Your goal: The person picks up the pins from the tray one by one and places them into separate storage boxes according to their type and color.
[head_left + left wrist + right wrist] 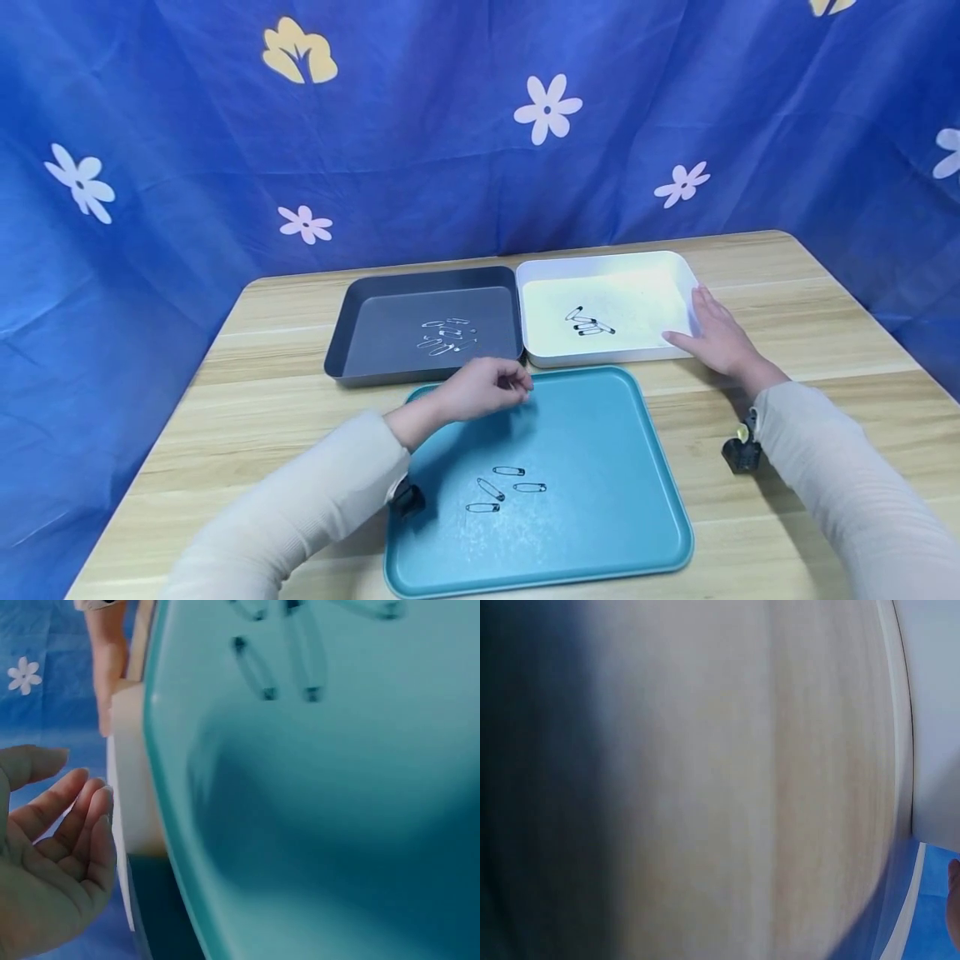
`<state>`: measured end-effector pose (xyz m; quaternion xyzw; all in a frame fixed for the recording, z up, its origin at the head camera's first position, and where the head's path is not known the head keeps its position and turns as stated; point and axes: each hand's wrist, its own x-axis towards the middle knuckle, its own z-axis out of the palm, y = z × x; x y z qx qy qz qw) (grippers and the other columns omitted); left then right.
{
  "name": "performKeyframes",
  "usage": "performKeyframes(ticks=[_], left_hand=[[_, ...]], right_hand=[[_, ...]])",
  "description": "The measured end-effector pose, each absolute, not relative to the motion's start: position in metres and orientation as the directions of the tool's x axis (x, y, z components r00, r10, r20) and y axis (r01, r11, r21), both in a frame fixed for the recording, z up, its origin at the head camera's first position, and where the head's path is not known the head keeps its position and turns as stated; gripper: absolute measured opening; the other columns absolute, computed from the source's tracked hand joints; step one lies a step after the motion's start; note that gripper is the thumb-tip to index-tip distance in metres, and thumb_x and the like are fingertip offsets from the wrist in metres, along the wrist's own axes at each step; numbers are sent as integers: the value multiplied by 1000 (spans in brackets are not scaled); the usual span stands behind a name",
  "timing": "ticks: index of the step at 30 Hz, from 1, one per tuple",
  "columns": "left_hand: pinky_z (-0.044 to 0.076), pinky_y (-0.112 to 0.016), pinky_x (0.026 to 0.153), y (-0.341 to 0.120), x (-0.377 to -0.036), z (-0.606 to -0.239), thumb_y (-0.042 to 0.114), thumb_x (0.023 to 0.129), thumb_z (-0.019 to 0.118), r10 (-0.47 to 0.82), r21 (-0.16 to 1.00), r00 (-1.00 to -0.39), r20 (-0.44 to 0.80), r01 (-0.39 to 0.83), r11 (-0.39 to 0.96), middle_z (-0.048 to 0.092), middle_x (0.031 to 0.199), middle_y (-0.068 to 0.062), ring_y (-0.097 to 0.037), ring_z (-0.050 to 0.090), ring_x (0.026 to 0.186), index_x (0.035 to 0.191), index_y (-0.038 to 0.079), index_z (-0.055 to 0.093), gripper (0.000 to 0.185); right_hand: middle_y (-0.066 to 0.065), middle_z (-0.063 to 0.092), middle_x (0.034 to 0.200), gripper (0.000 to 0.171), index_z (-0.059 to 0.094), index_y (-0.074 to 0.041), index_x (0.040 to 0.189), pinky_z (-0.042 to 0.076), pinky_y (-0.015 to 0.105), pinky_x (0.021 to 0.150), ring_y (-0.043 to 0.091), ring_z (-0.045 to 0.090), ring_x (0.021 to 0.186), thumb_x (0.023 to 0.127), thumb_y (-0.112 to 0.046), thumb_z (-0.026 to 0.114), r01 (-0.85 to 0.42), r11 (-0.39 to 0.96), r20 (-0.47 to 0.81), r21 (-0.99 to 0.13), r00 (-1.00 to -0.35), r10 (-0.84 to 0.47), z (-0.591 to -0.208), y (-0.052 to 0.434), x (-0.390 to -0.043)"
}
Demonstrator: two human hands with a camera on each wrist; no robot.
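Teal tray [600, 517] at lower centre holds four safety pins [507, 488] not yet sorted. Silver pins [447, 334] lie in grey tray [360, 312], dark pins [588, 323] in white tray [675, 275]. Left hand [483, 388] hovers over teal tray's far edge, fingers loosely curled, apparently empty. Right hand [716, 333] rests flat against white tray.

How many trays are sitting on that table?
3. A grey tray at the back left, a white tray beside it under the right hand, and a teal tray in front, near the left hand.
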<state>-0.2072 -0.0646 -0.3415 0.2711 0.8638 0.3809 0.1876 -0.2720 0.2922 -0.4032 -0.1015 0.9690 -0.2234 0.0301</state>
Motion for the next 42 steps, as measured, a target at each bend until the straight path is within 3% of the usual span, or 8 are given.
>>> performKeyframes(ticks=[6, 15, 25, 42], left_hand=[[43, -19, 66, -76, -196, -351, 8, 78, 62, 672, 744, -724, -156, 361, 562, 58, 80, 2, -7, 52, 72, 91, 1, 61, 14], [43, -20, 67, -84, -184, -365, 6, 74, 65, 682, 721, -692, -237, 345, 601, 59, 78, 2, -9, 54, 73, 88, 2, 62, 14], [42, -19, 65, -86, -177, -370, 4, 71, 67, 715, 667, -662, -224, 431, 608, 58, 77, 1, -10, 52, 71, 85, 4, 63, 14], [38, -19, 60, -81, -169, -373, 7, 74, 66, 718, 559, -659, -223, 518, 648, 50, 59, 11, -3, 43, 59, 63, 12, 59, 14]], right_hand=[[27, -7, 138, 92, -5, 11, 132, 4, 51, 97, 38, -4, 126, 83, -52, 42, -189, 881, -6, -433, -977, -213, -404, 293, -272], [26, -7, 138, 94, -5, 10, 132, 3, 51, 98, 39, -3, 126, 82, -54, 42, -183, 881, -5, -437, -979, -206, -405, 292, -272], [27, -8, 138, 93, -6, 10, 132, 4, 52, 97, 39, -4, 125, 83, -52, 42, -193, 879, -3, -436, -976, -216, -405, 292, -271], [26, -8, 138, 94, -7, 9, 132, 3, 52, 97, 38, -5, 126, 82, -53, 43, -179, 872, -14, -455, -978, -208, -405, 292, -270]])
